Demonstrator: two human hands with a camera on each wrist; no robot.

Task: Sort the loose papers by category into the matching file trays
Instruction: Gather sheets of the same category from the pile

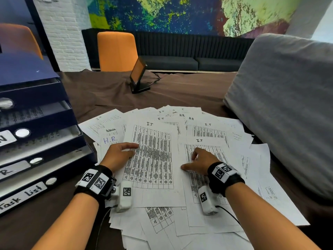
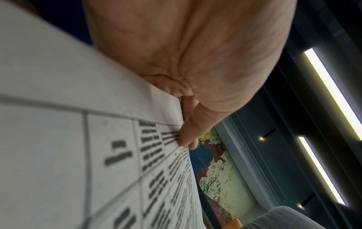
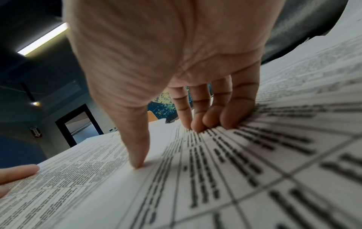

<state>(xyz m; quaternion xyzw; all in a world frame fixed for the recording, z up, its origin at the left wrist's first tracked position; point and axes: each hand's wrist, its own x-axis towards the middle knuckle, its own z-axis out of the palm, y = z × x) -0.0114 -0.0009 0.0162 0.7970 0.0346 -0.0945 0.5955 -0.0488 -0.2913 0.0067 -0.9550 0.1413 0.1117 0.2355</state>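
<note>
Matt printed paper sheets (image 1: pixel 153 159), brown cloth tablecloth (image 1: pixel 108 91)

Orange chair (image 1: pixel 117 51) — grey cushion (image 1: pixel 284 105)

White paper sheets (image 1: pixel 153 159) printed with black gridded tables; dark navy stacked file trays (image 1: pixel 41 112) with white labels; brown tablecloth (image 1: pixel 180 91); orange padded chair (image 1: pixel 117 51); blue, green, yellow mottled mural (image 1: pixel 171 13).

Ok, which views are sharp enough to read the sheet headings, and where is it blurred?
Head view: sharp, "I.T" legible on the sheet under the left hand; edges bulge from the wide lens. Left wrist view: print soft and unreadable. Right wrist view: print near the fingers blurs toward the camera.
</note>
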